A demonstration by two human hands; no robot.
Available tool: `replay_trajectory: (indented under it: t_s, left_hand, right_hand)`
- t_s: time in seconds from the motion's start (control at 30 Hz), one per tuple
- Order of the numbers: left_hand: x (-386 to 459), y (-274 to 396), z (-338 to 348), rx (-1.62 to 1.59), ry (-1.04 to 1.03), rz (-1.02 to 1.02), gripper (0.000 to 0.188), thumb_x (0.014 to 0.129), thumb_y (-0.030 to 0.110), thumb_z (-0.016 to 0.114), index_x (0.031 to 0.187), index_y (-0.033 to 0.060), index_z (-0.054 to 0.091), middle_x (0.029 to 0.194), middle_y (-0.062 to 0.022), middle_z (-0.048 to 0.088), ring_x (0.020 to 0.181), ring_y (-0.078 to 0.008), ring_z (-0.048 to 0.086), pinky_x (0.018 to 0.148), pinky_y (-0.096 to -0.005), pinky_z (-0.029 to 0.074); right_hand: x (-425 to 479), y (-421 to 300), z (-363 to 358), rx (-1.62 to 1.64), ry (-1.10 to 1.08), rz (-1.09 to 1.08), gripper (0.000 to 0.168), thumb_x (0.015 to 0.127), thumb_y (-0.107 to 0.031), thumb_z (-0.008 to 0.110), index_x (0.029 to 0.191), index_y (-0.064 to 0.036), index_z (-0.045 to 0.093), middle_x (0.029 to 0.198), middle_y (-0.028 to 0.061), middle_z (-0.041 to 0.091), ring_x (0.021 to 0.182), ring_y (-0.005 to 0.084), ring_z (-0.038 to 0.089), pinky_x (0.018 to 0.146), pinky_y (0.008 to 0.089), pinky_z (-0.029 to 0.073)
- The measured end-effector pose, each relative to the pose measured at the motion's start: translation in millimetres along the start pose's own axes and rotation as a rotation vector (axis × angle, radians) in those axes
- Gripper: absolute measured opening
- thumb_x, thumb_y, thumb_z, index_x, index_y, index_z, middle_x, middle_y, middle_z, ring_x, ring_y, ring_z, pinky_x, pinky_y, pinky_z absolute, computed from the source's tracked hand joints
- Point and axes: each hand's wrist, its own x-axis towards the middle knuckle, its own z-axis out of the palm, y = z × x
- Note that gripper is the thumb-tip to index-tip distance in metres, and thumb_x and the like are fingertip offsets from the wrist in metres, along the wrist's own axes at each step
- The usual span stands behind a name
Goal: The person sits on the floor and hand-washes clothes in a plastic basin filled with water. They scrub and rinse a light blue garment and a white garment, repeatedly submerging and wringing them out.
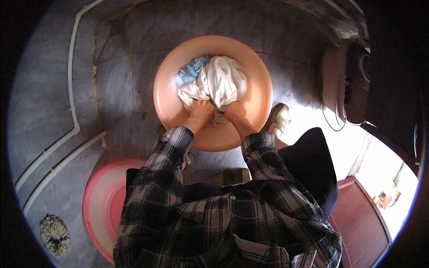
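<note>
An orange plastic basin (pixel 214 142) stands on the tiled floor before me. Inside it lies a bunched white cloth (pixel 221 78), wet-looking, with a light blue cloth (pixel 193 69) crumpled at its far left. My left hand (pixel 202 110) grips the near left edge of the white cloth, fingers curled into it. Close beside it, my right hand (pixel 234 111) is closed on the near right part of the same cloth. The fingertips of both hands are mostly hidden by the fabric and by the hands themselves.
A pink and white basin (pixel 100 201) is to my left, partly behind my sleeve. White pipes (pixel 72 67) run along the left wall. A mop head or similar stringy bundle (pixel 55 235) is at lower left. A reddish door (pixel 362 221) stands at right by bright light.
</note>
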Motion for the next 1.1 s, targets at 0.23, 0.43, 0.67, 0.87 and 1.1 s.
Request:
replay_trajectory:
  t_s: [0.23,0.43,0.67,0.87,1.1]
  left_hand:
    - [6.3,-6.1,-23.7,-0.499,-0.074,0.073,0.037,0.077,0.014,0.058,0.113,0.0052,0.057,0.124,-0.0132,0.053,0.118,-0.0272,0.046,0.099,-0.0412,0.033]
    - [-8.0,-34.7,-65.2,-1.051,-0.210,-0.246,0.051,0.070,0.033,0.072,0.114,0.0116,0.061,0.106,-0.0089,0.066,0.103,-0.0273,0.060,0.092,-0.0396,0.044]
    - [14.2,-41.3,-68.4,-1.457,0.524,-0.493,0.050,0.062,0.014,0.076,0.108,0.0022,0.060,0.090,-0.0094,0.066,0.084,-0.0223,0.063,0.079,-0.0354,0.050]
    - [20.1,7.0,-170.7,-1.522,0.535,-0.508,0.040,0.062,0.023,0.082,0.091,0.0032,0.061,0.085,-0.0081,0.064,0.079,-0.0176,0.062,0.072,-0.0314,0.050]
    - [62.6,-41.3,-111.8,-1.728,0.642,-1.033,0.049,0.067,0.025,0.076,0.097,-0.0070,0.056,0.089,-0.0185,0.064,0.080,-0.0316,0.063,0.071,-0.0418,0.050]
  right_hand:
    - [15.3,26.3,-17.8,0.679,-0.445,-0.290,0.029,0.074,-0.020,0.069,0.097,-0.003,0.066,0.092,0.0115,0.067,0.082,0.0247,0.065,0.074,0.0383,0.053]
    - [-29.8,1.4,-116.9,1.897,-0.845,-0.372,0.015,0.080,-0.012,0.059,0.092,-0.003,0.065,0.095,0.0115,0.066,0.091,0.0235,0.063,0.084,0.0420,0.050]
    - [-12.4,-22.9,-75.1,1.714,-0.442,0.362,0.067,0.084,-0.046,0.062,0.135,-0.012,0.035,0.136,0.0165,0.039,0.125,0.0368,0.036,0.096,0.0616,0.034]
    - [-38.3,-51.6,-70.3,1.769,-0.223,-0.473,0.037,0.092,-0.031,0.053,0.111,0.000,0.057,0.093,0.0125,0.064,0.084,0.0275,0.062,0.077,0.0371,0.052]
    - [-42.7,-86.2,-83.4,1.912,-0.194,-0.078,0.031,0.089,-0.016,0.054,0.118,-0.006,0.052,0.101,0.0088,0.060,0.089,0.0227,0.060,0.078,0.0376,0.052]
